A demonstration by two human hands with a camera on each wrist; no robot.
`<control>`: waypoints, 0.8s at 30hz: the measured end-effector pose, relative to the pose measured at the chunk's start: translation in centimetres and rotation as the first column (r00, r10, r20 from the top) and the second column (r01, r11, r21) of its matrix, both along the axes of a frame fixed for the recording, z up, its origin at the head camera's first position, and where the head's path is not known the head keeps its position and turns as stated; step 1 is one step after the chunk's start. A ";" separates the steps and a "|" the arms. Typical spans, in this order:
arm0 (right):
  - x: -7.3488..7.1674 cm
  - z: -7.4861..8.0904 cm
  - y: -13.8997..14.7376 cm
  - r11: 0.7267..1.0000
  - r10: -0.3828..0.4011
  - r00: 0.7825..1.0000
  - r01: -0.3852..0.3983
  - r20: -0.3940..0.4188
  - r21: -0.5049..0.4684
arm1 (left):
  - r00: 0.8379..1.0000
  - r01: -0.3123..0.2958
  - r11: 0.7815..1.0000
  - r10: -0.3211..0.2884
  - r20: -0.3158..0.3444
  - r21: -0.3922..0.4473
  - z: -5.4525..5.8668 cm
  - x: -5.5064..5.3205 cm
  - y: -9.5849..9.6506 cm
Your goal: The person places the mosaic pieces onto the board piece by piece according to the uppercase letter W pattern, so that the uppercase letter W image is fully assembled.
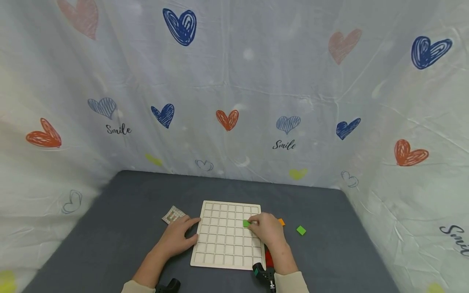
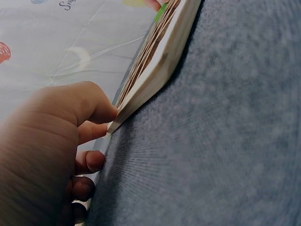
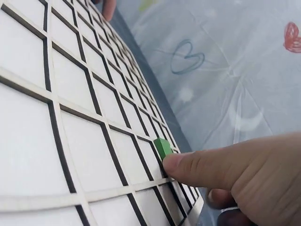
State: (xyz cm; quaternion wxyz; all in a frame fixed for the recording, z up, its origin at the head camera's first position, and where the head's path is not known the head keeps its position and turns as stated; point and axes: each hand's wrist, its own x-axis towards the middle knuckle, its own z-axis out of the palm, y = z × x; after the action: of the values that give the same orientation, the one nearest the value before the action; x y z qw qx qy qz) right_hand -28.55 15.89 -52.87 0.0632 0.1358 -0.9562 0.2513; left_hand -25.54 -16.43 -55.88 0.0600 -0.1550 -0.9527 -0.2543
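A pale wooden grid board (image 1: 220,240) with square recesses lies on the dark table. My right hand (image 1: 268,230) pinches a small green square tile (image 1: 246,223) over the upper right part of the grid. In the right wrist view the thumb (image 3: 188,165) presses the tile's side, and the tile (image 3: 162,148) stands tilted at a cell; the other fingers are mostly hidden. On the left, my left hand (image 1: 177,238) touches the board's left edge with spread thumb and forefinger. In the left wrist view its fingertips (image 2: 110,115) meet the board's corner (image 2: 123,114).
A small patterned card (image 1: 173,214) lies beyond the left hand. Right of the board are another green tile (image 1: 301,230), an orange tile (image 1: 281,222) and red pieces (image 1: 269,259) partly under the right wrist. A white curtain with printed hearts (image 1: 227,120) surrounds the table.
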 end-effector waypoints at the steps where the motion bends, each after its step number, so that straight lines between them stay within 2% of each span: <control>1: 0.0 0.1 -0.1 1.000 -0.001 1.000 0.001 -0.002 0.001 | 1.000 0.000 1.000 0.000 0.001 0.001 0.0 0.0 0.0; 8: 0.5 0.3 -0.5 0.999 0.032 0.999 -0.032 0.014 0.019 | 1.000 -0.003 1.000 0.003 -0.002 0.004 -0.1 0.0 0.1; 14: 0.4 0.5 -0.1 0.998 0.021 0.999 -0.023 0.035 0.061 | 1.000 -0.005 1.000 0.005 -0.005 -0.004 -0.1 -0.2 0.2; 20: 0.0 0.7 0.9 0.996 0.085 0.994 -0.083 0.065 -0.020 | 1.000 0.000 1.000 0.000 -0.019 0.001 0.0 -0.2 0.1; 24: -0.5 0.8 2.4 0.995 0.035 0.997 -0.028 0.069 -0.094 | 1.000 0.007 1.000 -0.007 -0.022 0.006 -0.1 -0.1 -0.1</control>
State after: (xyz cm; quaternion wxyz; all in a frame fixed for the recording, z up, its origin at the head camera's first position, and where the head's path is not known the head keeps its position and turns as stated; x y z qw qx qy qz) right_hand -29.06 18.34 -52.06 0.0316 0.1390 -0.9429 0.3011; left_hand -25.62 -16.50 -55.98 0.0699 -0.1611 -0.9507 -0.2558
